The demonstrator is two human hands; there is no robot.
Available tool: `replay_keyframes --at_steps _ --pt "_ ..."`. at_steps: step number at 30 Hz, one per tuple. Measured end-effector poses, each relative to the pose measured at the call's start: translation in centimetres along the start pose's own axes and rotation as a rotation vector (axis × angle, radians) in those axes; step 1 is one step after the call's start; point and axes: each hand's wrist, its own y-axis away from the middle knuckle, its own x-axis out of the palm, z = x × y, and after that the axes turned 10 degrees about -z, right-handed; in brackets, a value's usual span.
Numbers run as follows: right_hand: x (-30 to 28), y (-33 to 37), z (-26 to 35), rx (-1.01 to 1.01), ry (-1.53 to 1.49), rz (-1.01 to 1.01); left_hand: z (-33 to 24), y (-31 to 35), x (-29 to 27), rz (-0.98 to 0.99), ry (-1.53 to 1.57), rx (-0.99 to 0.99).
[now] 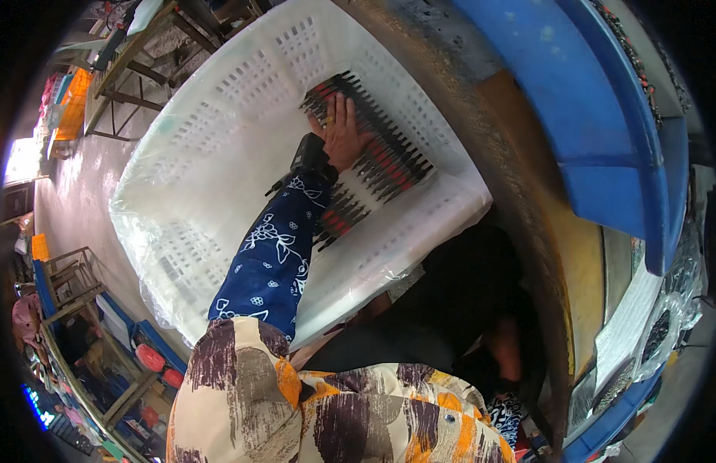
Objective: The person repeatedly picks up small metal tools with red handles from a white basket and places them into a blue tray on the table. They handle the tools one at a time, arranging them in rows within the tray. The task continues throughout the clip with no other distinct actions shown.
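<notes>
My left hand point(342, 137) lies palm down on a row of slender black-and-red pieces point(392, 158) inside a large white plastic basket point(172, 166). Its fingers are stretched out, and a ring shows on one of them. The pieces sit closely side by side with narrow tips sticking out; their exact kind cannot be made out. A second group of the same pieces point(338, 220) is beside my forearm, partly covered by it. What appears to be my right hand point(503, 347) is low at the right in deep shadow, its fingers hidden.
Clear plastic film point(396, 278) lines the basket's rim. A worn table edge point(539, 208) curves along the right, bearing a blue tub point(528, 77) and clear plastic bags point(666, 324). Wooden-framed benches point(103, 347) stand on the left, and an orange crate point(71, 104) is farther back.
</notes>
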Motion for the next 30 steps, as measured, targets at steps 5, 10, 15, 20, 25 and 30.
replay_keyframes --at_steps 5,10,15,20,25,30 --pt "-1.1 0.4 -1.0 0.021 -0.067 0.059 -1.8 0.9 -0.7 -0.116 0.024 0.116" --pt "-2.4 -0.2 0.8 0.079 -0.116 0.084 -4.9 4.3 -2.0 -0.102 0.2 0.33" --pt "-2.4 -0.3 1.0 -0.003 -0.05 0.085 -5.7 6.0 -1.7 0.0 0.211 0.453" --pt "-2.8 0.1 1.4 -0.081 0.043 0.096 -6.1 6.8 -0.1 -0.106 0.191 0.459" --pt "-1.8 0.8 -0.6 -0.232 0.108 0.04 -6.3 7.5 1.3 -0.177 0.18 0.46" --pt "2.0 1.1 -4.5 -0.376 0.159 -0.082 -6.6 7.8 1.7 -0.203 0.111 0.474"
